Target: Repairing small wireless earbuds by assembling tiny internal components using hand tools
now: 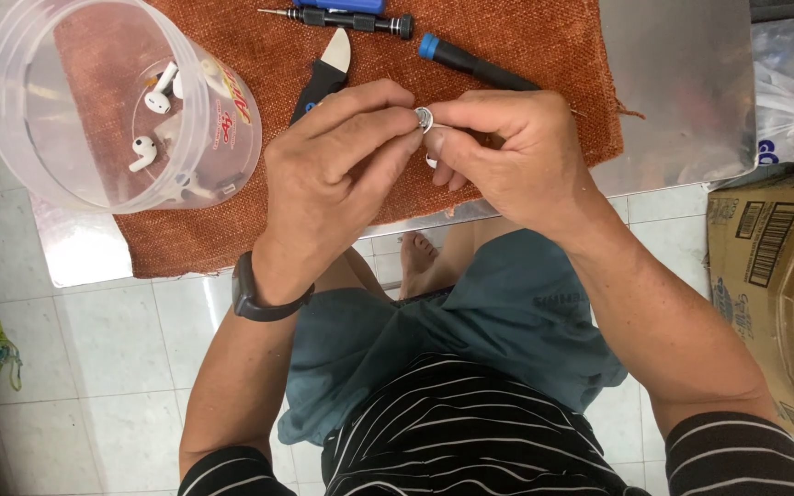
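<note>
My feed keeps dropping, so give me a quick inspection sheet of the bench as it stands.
Surface: metal table with rust-brown cloth mat.
Job's things: small round silver-white part pinched between both hands.
Clutter: clear tub holding white earbuds; pry tool; black screwdriver; blue-capped driver.
Grippers: left hand and right hand both closed on the part.
Cables: nothing seen.
Surroundings: tiled floor, cardboard box, plastic bag.

Setting: informal home repair corner. Small metal desk point(682, 83) over white floor tiles point(112, 340); rust-coloured cloth mat point(526, 46) with precision screwdrivers point(342, 18) at top centre; cardboard box point(774, 266) at right; person seated barefoot.
</note>
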